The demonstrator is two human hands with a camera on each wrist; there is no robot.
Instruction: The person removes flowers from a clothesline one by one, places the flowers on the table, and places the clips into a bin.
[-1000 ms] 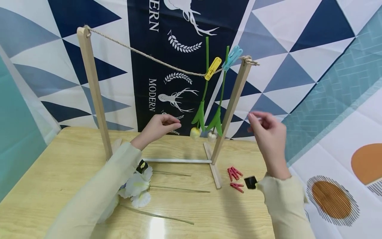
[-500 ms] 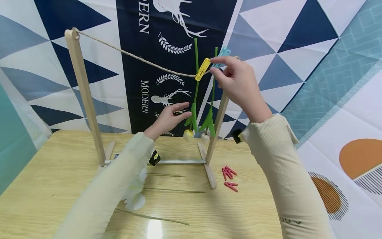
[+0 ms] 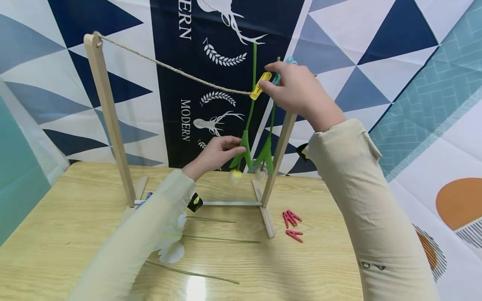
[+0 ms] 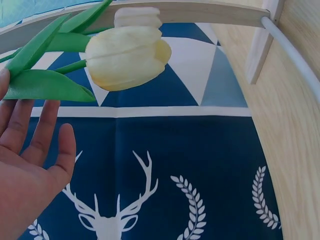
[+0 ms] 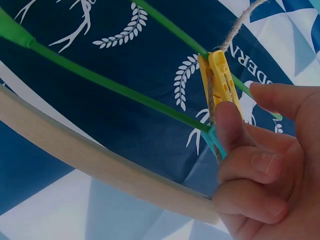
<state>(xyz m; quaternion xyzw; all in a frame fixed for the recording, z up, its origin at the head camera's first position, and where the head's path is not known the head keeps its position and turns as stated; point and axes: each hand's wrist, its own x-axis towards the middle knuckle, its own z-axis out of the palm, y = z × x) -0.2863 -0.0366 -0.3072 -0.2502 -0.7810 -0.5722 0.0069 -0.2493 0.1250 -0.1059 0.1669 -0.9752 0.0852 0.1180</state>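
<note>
A yellow clothespin [image 3: 260, 86] clips a tulip with a pale yellow bloom [image 4: 127, 57] upside down on the rope [image 3: 180, 71]. My right hand [image 3: 301, 90] pinches this clothespin's upper end between thumb and index finger; its other fingers curl inward in the right wrist view. Lower down, my left hand [image 3: 216, 154] holds the yellow tulip's green leaf [image 4: 47, 86] between thumb and fingertips. Beside it hangs a white tulip [image 3: 261, 173], clipped by a blue clothespin [image 5: 214, 140] that my right hand partly hides.
A wooden frame with a left post [image 3: 109, 113] and right post [image 3: 279, 159] carries the rope; a white rod [image 3: 229, 203] joins its feet. Several red clothespins [image 3: 291, 218] lie at right on the table [image 3: 301, 271]. White flowers [image 3: 171, 251] with long stems lie under my left forearm.
My right hand has risen leftward from beside the frame to the yellow clothespin and now pinches it. My left hand has moved right and taken hold of the yellow tulip's leaf.
</note>
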